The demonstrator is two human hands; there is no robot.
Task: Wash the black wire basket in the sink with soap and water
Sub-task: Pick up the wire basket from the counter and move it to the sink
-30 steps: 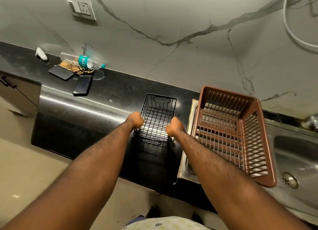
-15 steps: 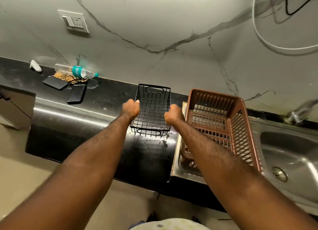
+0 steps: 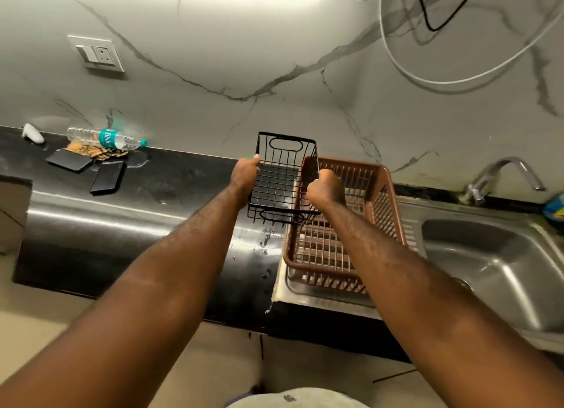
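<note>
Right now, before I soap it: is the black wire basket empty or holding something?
Empty: the black wire basket shows only bare grid; left hand and right hand grip its sides.

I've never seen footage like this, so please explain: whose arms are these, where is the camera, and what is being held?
No machine here: these are a person's bare arms, filmed by a wide-angle camera worn on the head, looking forward and down. The left hand and right hand grip the long sides of a black wire basket, held up over the black counter and a brown plastic rack. Right of it are the steel sink and tap. At left on the counter lie a water bottle and dark phones.
</note>
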